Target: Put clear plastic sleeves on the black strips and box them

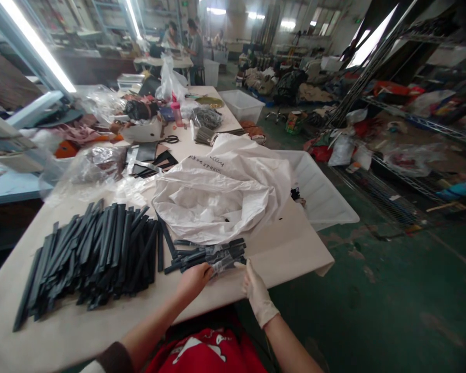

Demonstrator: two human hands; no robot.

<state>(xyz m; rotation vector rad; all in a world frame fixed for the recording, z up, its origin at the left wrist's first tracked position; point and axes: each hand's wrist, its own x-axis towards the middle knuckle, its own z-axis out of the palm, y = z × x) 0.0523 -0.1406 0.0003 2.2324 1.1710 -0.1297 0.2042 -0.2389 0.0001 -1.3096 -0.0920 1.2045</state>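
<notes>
Dark, flat strips (205, 254) lie in a small bunch at the table's front edge, with pieces of clear plastic film (221, 264) over some of them. My bare left hand (196, 280) is closed at the near side of this bunch, pinching the nearest strip, partly hidden by the fingers. On the right, my right hand (258, 295), in a pale glove, has its fingers curled at the strip's other end, thumb pointing up. A large heap of similar black strips (101, 248) spreads to the left. Just behind the bunch sits an open white woven sack (252, 181) with clear plastic inside.
A white plastic bin (322, 197) stands against the table's right side. Scissors (171, 139), dark flat pieces (151, 158) and crumpled clear plastic (97, 163) lie farther back. Wire shelving (407, 171) runs along the right. Two people (196, 46) are at a far table.
</notes>
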